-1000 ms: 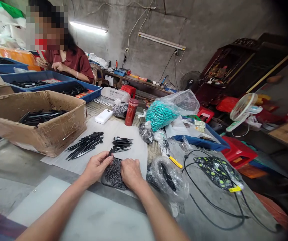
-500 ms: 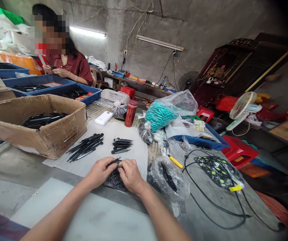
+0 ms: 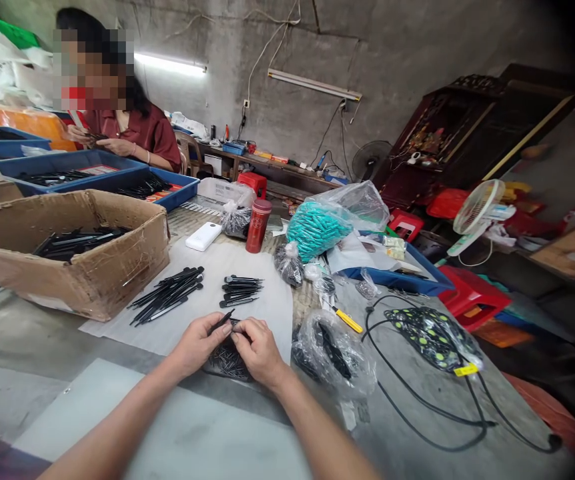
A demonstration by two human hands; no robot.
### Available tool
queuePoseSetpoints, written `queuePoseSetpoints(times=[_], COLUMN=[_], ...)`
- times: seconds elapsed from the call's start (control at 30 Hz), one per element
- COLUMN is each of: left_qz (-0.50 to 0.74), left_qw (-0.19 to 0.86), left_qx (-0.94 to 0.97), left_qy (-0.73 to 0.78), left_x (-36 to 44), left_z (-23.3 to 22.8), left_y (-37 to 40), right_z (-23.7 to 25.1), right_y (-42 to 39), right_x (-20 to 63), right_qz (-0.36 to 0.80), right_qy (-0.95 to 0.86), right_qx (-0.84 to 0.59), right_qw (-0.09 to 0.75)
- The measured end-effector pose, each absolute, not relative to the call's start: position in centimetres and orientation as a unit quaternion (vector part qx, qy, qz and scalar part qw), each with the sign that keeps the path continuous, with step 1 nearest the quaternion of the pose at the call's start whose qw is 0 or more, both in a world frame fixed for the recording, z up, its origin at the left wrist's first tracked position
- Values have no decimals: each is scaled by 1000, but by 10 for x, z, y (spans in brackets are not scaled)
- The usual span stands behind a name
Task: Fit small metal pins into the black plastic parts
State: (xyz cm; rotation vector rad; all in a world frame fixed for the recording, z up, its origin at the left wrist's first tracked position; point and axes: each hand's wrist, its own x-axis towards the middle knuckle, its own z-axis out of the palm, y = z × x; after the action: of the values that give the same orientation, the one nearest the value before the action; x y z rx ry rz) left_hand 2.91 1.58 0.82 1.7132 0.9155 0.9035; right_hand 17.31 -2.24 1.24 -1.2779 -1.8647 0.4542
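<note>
We see the left hand (image 3: 198,345) pinching a thin black pen part (image 3: 222,321) between thumb and fingers, its tip pointing far and right. The right hand (image 3: 257,350) meets it, fingertips closed narrowly on something too small to tell. Both hover over a dark tray of small pins (image 3: 225,362) on the near table (image 3: 27,340). 2 rows of black pens (image 3: 167,300) lie farther off.
</note>
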Motion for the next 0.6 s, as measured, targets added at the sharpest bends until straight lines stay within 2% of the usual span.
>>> queuePoseSetpoints(times=[0.3, 0.6], left_qz=[357, 294], left_qw=[476, 440], left_qx=[719, 771], left_qy=[359, 355], left_x=[27, 26], left_z=[13, 12], left_y=[13, 13], right_z=[6, 12], right_y=[-16, -15], right_x=[180, 189], right_qz=[345, 400], right_qy=[-598, -562], right_qx=[-488, -478], right_qw=[534, 544])
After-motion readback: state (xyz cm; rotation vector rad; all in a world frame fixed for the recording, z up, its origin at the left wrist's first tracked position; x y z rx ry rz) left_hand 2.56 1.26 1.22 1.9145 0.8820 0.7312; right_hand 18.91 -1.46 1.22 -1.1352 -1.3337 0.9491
